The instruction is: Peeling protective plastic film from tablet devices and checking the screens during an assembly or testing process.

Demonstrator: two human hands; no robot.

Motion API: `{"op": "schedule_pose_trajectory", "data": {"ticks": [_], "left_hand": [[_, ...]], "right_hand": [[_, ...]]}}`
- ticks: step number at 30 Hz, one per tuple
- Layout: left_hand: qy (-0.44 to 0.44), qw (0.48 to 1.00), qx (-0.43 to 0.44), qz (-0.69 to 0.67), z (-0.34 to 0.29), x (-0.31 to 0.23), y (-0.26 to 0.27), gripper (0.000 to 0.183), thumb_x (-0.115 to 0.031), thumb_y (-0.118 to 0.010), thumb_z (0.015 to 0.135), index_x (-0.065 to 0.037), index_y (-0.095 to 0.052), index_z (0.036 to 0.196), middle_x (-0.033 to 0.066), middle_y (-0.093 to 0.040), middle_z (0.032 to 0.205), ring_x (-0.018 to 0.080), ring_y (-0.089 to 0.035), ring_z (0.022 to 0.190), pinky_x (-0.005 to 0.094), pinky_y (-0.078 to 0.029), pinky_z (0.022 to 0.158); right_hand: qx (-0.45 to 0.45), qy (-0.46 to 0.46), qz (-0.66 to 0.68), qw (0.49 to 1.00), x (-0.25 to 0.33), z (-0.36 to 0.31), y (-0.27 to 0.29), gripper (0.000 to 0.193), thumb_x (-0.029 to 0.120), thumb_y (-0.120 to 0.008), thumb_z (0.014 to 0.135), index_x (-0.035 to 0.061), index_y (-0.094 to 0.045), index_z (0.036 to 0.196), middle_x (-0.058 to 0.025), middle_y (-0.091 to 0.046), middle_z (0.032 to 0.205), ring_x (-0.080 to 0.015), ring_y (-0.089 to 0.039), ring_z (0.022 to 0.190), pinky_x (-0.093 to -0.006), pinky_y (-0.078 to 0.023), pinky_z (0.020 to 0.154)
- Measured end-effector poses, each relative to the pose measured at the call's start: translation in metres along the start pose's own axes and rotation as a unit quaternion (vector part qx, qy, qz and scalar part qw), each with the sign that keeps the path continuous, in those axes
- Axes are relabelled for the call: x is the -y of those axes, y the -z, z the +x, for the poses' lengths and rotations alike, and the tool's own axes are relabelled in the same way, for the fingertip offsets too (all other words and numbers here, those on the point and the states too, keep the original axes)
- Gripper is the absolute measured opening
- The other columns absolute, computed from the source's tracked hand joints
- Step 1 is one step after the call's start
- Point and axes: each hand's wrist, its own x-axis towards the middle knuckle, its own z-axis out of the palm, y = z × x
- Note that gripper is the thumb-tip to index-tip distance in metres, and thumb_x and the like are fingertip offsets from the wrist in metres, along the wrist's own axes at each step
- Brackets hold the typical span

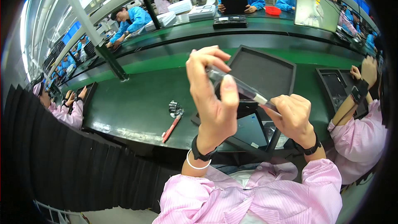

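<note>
Raised above the bench, a thin, flat, dark panel with a glossy clear surface (244, 89) is seen nearly edge-on; its exact kind cannot be made out. My left hand (213, 99) grips its far left end between thumb and fingers. At the lower right end, my right hand (292, 116) pinches it with curled fingers. A pale patch shows on the panel close to the right fingers. Beneath my hands, a dark flat screen-like panel (251, 130) lies in a black tray, partly hidden by my left hand and wrist.
Behind my hands sits a black tray (265, 68) on the green bench (124, 103). To the left lie a pink pen-like tool (171, 129) and a small roll (175, 108). A co-worker's arm (352, 103) and another black tray (331, 83) are at the right.
</note>
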Motion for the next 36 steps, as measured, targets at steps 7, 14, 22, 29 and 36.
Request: {"op": "schedule_pose_trajectory", "data": {"ticks": [7,14,22,29,36], "left_hand": [[0.091,0.966,0.238,0.039,0.005,-0.014,0.035,0.053,-0.019,-0.075,0.063,0.002,-0.048,0.103,0.0149,-0.056,0.096,0.0223,-0.057,0.086,0.0303,-0.045,0.073],[0.117,0.987,0.112,0.0,-0.021,-0.013,-0.006,0.033,0.002,-0.062,0.075,0.005,-0.055,0.106,0.0142,-0.06,0.106,0.0175,-0.059,0.084,0.0261,-0.045,0.075],[0.297,0.926,-0.18,-0.15,-0.098,-0.024,-0.031,0.049,-0.024,-0.049,0.079,0.002,-0.036,0.119,0.0109,-0.039,0.118,0.0213,-0.045,0.099,0.0337,-0.036,0.088],[0.322,0.917,-0.045,-0.233,-0.127,-0.032,-0.022,0.068,-0.041,-0.063,0.075,0.006,-0.036,0.117,0.0152,-0.053,0.1,0.0176,-0.053,0.088,0.0262,-0.042,0.078],[0.353,0.914,0.038,-0.194,-0.125,-0.02,-0.02,0.073,-0.047,-0.064,0.075,0.01,-0.043,0.116,0.0146,-0.054,0.106,0.0172,-0.053,0.093,0.0263,-0.041,0.082]], "right_hand": [[0.033,0.054,0.017,0.998,-0.045,-0.004,0.012,0.026,0.023,-0.07,0.063,0.0101,-0.052,0.076,0.0023,-0.046,0.06,-0.0115,-0.044,0.046,-0.0247,-0.032,0.044],[-0.074,-0.05,-0.041,0.995,-0.073,0.019,0.016,0.054,0.027,-0.072,0.064,0.0077,-0.054,0.112,-0.0105,-0.047,0.114,-0.0309,-0.037,0.114,-0.042,-0.032,0.095],[-0.288,-0.53,0.594,0.533,0.008,-0.077,-0.024,0.061,0.008,-0.058,0.082,0.0041,-0.025,0.133,-0.0092,-0.041,0.123,-0.0183,-0.045,0.111,-0.0273,-0.04,0.091],[-0.286,-0.628,0.609,0.39,-0.017,-0.081,-0.037,0.03,0.005,-0.06,0.08,0.0029,-0.053,0.109,-0.0009,-0.055,0.097,-0.0086,-0.053,0.089,-0.0199,-0.042,0.081],[-0.248,-0.628,0.65,0.349,-0.039,-0.092,-0.057,0.032,0.007,-0.062,0.079,0.0042,-0.052,0.109,0.0004,-0.054,0.097,-0.008,-0.052,0.09,-0.02,-0.041,0.085]]}}
